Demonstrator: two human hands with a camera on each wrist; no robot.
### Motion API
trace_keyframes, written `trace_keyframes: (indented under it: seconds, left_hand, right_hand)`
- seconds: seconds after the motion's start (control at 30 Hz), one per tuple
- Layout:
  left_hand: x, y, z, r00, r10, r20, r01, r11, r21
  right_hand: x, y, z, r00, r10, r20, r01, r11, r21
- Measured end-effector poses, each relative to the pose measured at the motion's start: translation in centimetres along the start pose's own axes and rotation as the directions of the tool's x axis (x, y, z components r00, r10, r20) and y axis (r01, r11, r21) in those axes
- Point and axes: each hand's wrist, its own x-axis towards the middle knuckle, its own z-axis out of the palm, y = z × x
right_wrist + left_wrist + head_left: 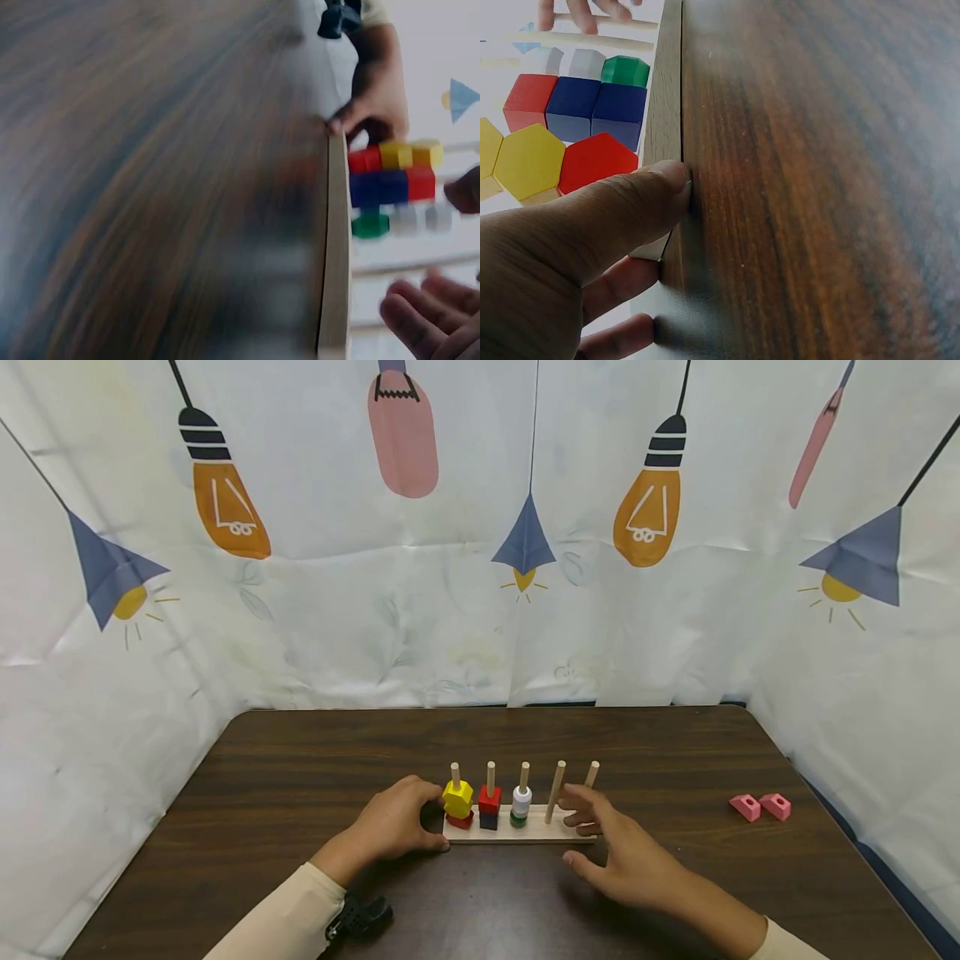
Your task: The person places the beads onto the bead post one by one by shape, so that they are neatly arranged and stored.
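A wooden peg board [551, 837] with upright pegs lies on the table. My left hand [399, 818] grips its left end, the thumb against the front edge in the left wrist view. On the leftmost peg sit yellow hexagonal beads [457, 799] above a red one [600, 161]. The second peg bears a red cube [490, 800] over dark blue cubes [619, 112]; the third bears white beads [522, 797] over a green one [625, 71]. Two pegs at the right end are bare. Beside them my right hand [626, 852] hovers with its fingers spread, holding nothing.
Two pink blocks [761, 807] with holes lie on the right side of the brown wood-grain table [322, 743]. A white printed curtain [337, 627] hangs behind and at both sides. A black strap [356, 917] is on the left wrist.
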Motion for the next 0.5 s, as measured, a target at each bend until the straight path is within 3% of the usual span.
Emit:
trace_keyframes:
  seconds: [0.1, 0.27, 0.5]
  left_hand:
    - [0.0, 0.0, 0.0, 1.0, -0.002, 0.002, 0.002, 1.0, -0.001]
    - [0.0, 0.0, 0.0, 1.0, -0.001, 0.005, 0.001, 1.0, 0.003]
    - [0.0, 0.1, -0.1, 1.0, 0.004, 0.003, -0.004, 1.0, 0.003]
  right_hand:
    - [-1.0, 1.0, -1.1, 1.0, 0.006, -0.008, -0.006, 0.999, -0.044]
    - [-2.6, 2.8, -2.9, 0.993, 0.082, -0.082, -0.093, 0.986, -0.14]
    - [-4.6, 5.1, -5.5, 0.943, 0.192, -0.272, -0.264, 0.929, -0.258]
